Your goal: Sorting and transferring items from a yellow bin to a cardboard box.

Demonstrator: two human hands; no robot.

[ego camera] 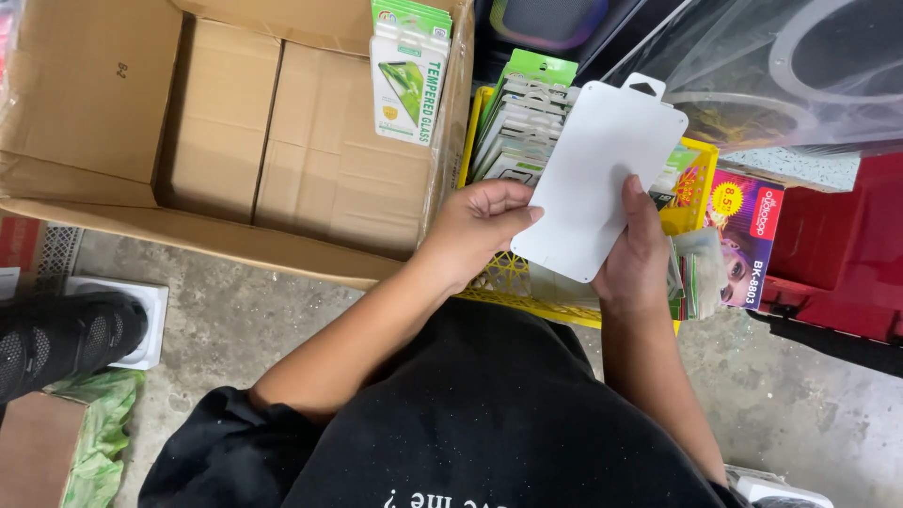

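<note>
Both my hands hold one flat white retail packet point(597, 179) with a hang-hole tab, its plain back facing me. My left hand point(480, 226) grips its left edge and my right hand point(635, 249) grips its lower right edge. The packet hovers over a yellow plastic basket point(513, 277) filled with several similar packets point(522, 127) standing on edge, white with green tops.
A big open cardboard box point(94, 103) on the left holds smaller brown cartons point(310, 141) and a stack of green-and-white packets point(409, 75). A pink product box point(748, 235), a red crate point(837, 254) and clear plastic wrap point(771, 66) lie right. A black shoe point(66, 339) rests lower left.
</note>
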